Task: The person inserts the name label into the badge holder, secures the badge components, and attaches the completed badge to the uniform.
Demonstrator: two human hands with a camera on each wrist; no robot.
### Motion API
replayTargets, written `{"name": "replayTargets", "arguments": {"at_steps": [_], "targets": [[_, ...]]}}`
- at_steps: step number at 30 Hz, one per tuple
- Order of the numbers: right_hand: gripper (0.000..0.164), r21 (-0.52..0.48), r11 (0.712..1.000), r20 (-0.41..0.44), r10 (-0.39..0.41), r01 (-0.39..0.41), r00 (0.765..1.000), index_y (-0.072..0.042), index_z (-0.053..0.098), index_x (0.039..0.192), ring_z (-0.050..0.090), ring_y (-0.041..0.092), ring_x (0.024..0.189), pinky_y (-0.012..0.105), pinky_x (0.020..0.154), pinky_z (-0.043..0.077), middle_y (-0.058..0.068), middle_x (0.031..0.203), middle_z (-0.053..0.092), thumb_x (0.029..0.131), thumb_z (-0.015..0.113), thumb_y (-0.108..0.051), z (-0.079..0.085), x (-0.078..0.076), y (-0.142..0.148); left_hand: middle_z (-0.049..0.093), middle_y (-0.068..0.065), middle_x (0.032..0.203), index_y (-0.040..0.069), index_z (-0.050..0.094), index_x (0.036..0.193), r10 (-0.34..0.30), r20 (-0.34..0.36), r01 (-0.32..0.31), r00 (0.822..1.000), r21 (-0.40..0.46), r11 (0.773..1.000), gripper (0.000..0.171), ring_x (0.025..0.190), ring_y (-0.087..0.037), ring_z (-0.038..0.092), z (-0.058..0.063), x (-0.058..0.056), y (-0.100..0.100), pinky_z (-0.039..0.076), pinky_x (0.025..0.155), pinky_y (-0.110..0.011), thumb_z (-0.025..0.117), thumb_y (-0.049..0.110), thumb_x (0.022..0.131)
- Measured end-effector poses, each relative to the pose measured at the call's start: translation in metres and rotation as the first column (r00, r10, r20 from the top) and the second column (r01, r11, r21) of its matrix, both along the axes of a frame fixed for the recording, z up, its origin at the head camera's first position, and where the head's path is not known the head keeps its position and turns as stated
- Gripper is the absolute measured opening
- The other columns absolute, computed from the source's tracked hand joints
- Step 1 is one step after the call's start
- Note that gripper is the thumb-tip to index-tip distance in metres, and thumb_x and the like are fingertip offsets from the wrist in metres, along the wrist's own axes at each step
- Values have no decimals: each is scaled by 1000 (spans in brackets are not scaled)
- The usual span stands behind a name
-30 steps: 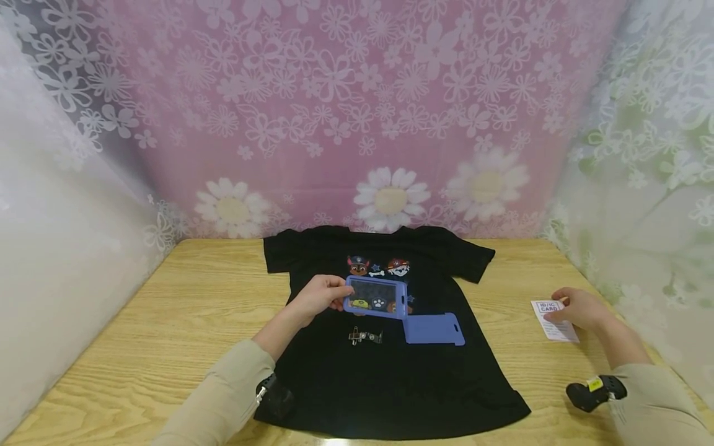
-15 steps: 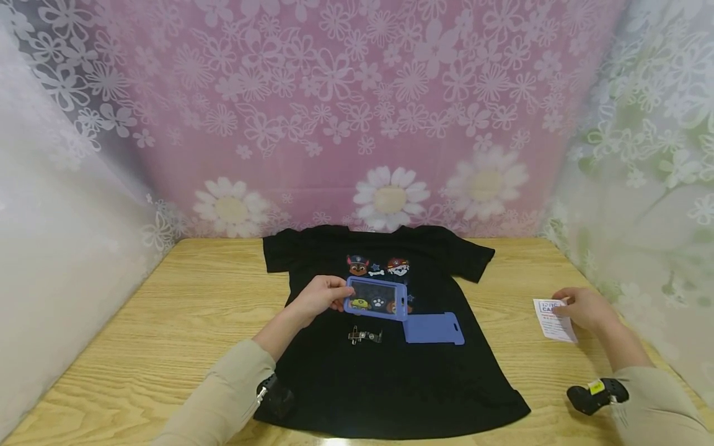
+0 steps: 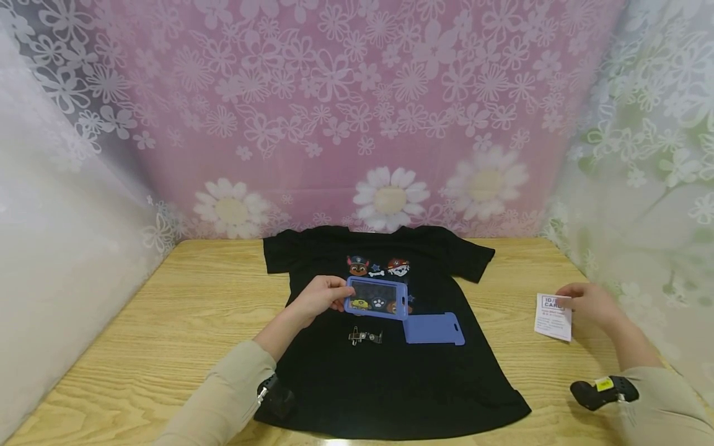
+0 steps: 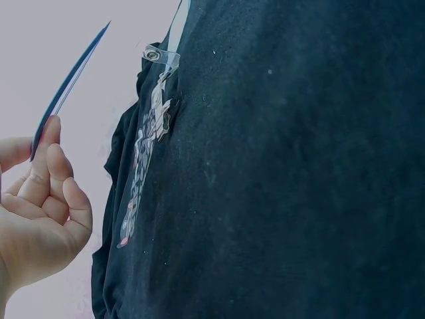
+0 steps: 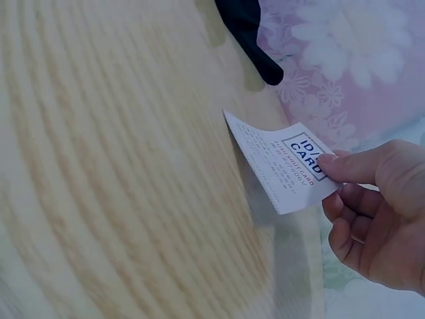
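Between thumb and fingers my left hand (image 3: 320,297) pinches the left end of a blue card holder frame (image 3: 403,300) with a clear window. In the left wrist view the frame (image 4: 66,83) shows edge-on, tilted up off the black T-shirt (image 4: 285,166). Lower right of the frame lies a flat blue cover panel (image 3: 432,329) with a slot at its end. Far to the right, my right hand (image 3: 594,306) pinches a white paper card (image 3: 552,323) printed "ID/IC CARD" by its edge. The card (image 5: 279,159) bends slightly, close over the wood in the right wrist view.
The black T-shirt (image 3: 390,390) with cartoon dog prints is spread on the wooden table (image 3: 212,291). A metal badge clip with a clear strap (image 3: 365,336) lies on the shirt below the frame. Floral curtains (image 3: 357,124) enclose the table's back and sides.
My right hand has turned the white card more upright and shifted slightly up, so its heading shows again. The left hand and the card holder frame have stayed in place.
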State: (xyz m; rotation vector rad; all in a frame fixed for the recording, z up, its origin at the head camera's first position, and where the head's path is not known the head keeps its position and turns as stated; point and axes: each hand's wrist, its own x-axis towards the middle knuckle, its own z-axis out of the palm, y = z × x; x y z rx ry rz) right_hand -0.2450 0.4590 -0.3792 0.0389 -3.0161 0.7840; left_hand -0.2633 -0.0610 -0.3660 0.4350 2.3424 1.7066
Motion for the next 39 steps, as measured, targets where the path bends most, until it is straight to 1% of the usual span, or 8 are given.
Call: {"name": "replayTargets", "arguments": {"at_steps": [4,10,13,19,24,29,35,39], "targets": [[42,-75,997,31,-4,7,1000,15,53,110,51,25,80,33,60,43,26,100,57,93,54,-23,4,4,-3,61,-3,72,-10,61,88,-2,-2,2,1000,-1,1000,22,62,-13,55,0,1,0,49,71,-42,56,12,90],[47,-159,987,81,-1,14,997,16,48,116,53,17,81,35,65,44,16,99,60,95,52,-26,11,6,-7,61,-3,73,-12,61,91,-4,1,4,1000,-2,1000,24,62,-13,55,0,1,0,49,72,-42,56,12,91],[50,-179,984,102,11,8,995,16,47,120,54,17,83,36,67,45,15,101,60,95,51,-27,15,5,-10,61,-3,74,-12,61,92,-2,2,2,1000,-5,1000,26,63,-14,55,-1,1,0,48,73,-42,57,13,90],[55,-204,979,134,34,-6,990,16,45,124,56,18,87,40,74,47,17,106,60,95,52,-30,20,4,-18,62,-7,77,-11,61,91,-7,2,7,1000,-5,1000,27,64,-14,55,-1,1,-1,48,70,-37,58,15,90],[54,-249,968,140,50,-14,989,16,45,124,54,12,85,38,74,46,12,105,60,96,51,-29,19,-1,-24,62,-11,79,-12,61,91,-7,6,7,1000,-2,1000,27,64,-14,55,-2,1,-1,48,71,-39,58,15,90],[53,-290,957,130,59,-18,990,15,45,123,54,9,84,36,73,46,5,102,61,95,52,-29,21,-4,-33,61,-7,75,-12,61,92,-9,6,9,1000,-4,1000,27,64,-13,55,-2,0,-2,48,72,-41,57,14,90],[55,-329,944,138,75,-25,988,13,45,124,53,9,86,37,75,46,2,102,60,95,51,-33,28,-6,-47,60,-3,73,-12,61,92,-14,4,14,1000,4,1000,27,63,-13,55,-3,0,-2,48,68,-35,58,14,90],[57,-383,923,137,84,-25,987,13,44,125,53,7,84,34,75,46,-5,98,59,95,52,-34,31,-8,-57,60,-3,72,-12,61,92,-9,3,9,1000,9,1000,27,63,-13,55,-2,0,-2,49,69,-37,58,14,90]]}}
